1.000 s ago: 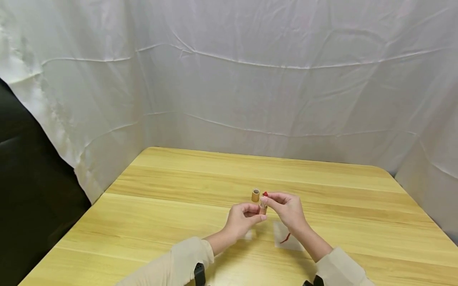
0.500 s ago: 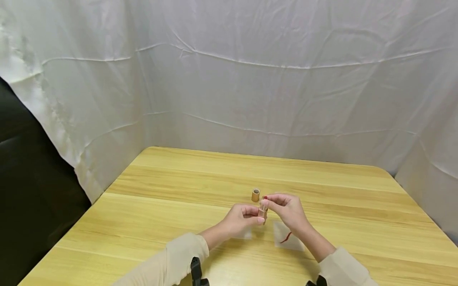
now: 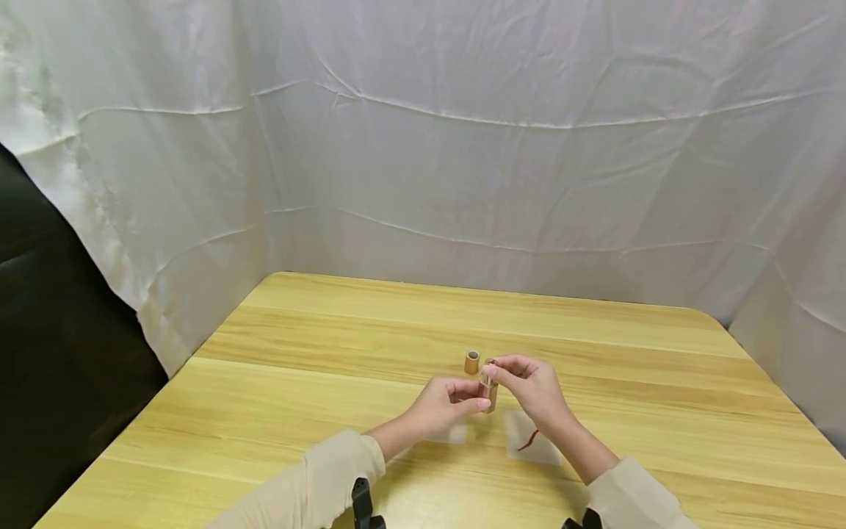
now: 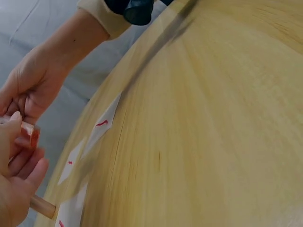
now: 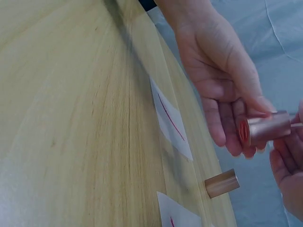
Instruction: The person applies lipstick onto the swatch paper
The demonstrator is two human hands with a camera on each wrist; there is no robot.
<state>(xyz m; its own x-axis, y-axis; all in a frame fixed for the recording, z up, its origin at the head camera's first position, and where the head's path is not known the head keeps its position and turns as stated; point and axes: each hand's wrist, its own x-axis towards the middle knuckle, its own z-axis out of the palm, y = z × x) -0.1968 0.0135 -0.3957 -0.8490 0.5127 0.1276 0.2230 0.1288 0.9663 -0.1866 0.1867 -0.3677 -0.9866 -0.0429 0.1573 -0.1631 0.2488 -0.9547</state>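
Observation:
In the head view, my left hand (image 3: 429, 404) grips the copper-coloured base of a lipstick (image 3: 492, 395) between thumb and fingers. My right hand (image 3: 534, 386) pinches its upper tube with thumb and forefinger; no red tip stands above the rim. In the right wrist view, the left hand (image 5: 222, 61) holds the lipstick base (image 5: 270, 127) with its reddish bottom showing, and the right hand (image 5: 291, 182) is partly cut off at the edge. Just behind the lipstick, its copper cap (image 3: 472, 361) stands upright on the table.
A small white sheet with a red streak (image 3: 529, 441) lies on the wooden table (image 3: 297, 411) beside my right forearm. Another sheet (image 3: 451, 433) is partly covered by my left hand. White curtains (image 3: 423, 147) hang behind the table.
The red tip that showed above the tube has gone down out of sight. My left hand has shifted slightly, with more of the lipstick base showing. The cap has stayed put.

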